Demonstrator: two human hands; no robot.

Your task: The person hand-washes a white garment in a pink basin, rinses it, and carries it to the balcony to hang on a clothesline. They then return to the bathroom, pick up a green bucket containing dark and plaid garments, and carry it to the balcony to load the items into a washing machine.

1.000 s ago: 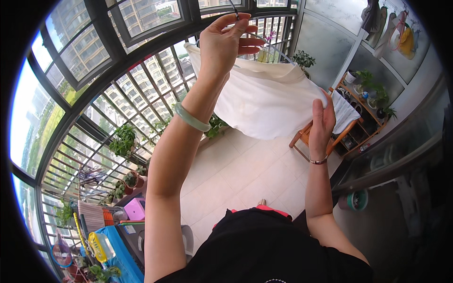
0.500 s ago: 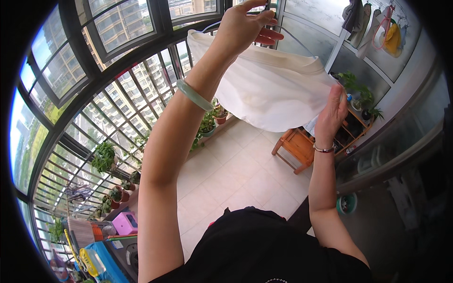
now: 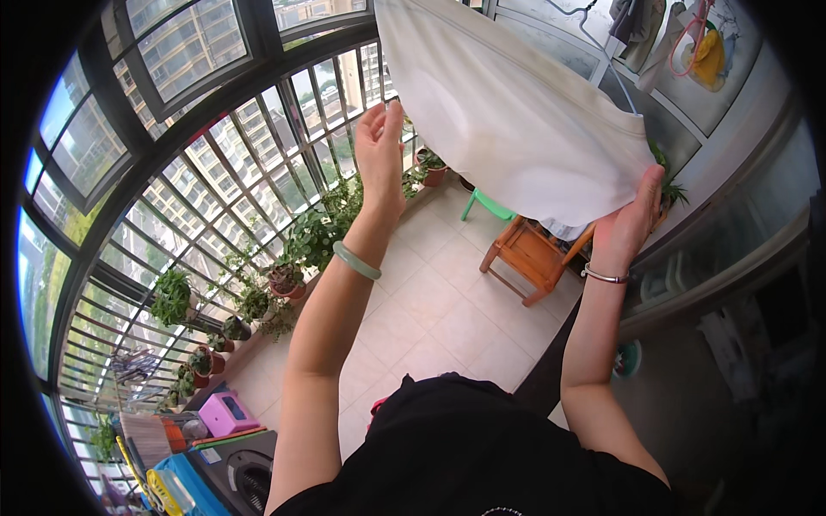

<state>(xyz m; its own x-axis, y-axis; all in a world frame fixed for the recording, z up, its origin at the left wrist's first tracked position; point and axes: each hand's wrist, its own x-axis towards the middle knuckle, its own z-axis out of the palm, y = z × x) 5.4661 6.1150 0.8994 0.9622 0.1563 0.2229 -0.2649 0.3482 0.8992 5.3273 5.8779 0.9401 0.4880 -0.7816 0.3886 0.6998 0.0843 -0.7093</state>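
Cloth (image 3: 516, 112) on hanger (image 3: 610, 64) against right hand (image 3: 626, 225)

The garment (image 3: 516, 112) before me, off-white, plain; the hanger (image 3: 624, 89), pale bluish grey. My bangle (image 3: 355, 261), pale milky green; my bracelet (image 3: 605, 276), silver-toned; my top (image 3: 456, 447), solid black. Floor (image 3: 422, 301), cream tiles with a grid of joints. Chair (image 3: 527, 255), orange-brown; stool (image 3: 492, 205), bright green; box (image 3: 228, 414), pink-purple; cover (image 3: 187, 483), blue; small hanging item (image 3: 710, 62), yellow. Window frames (image 3: 258, 36), dark grey.

White garment (image 3: 516, 112) partly beyond upper edge
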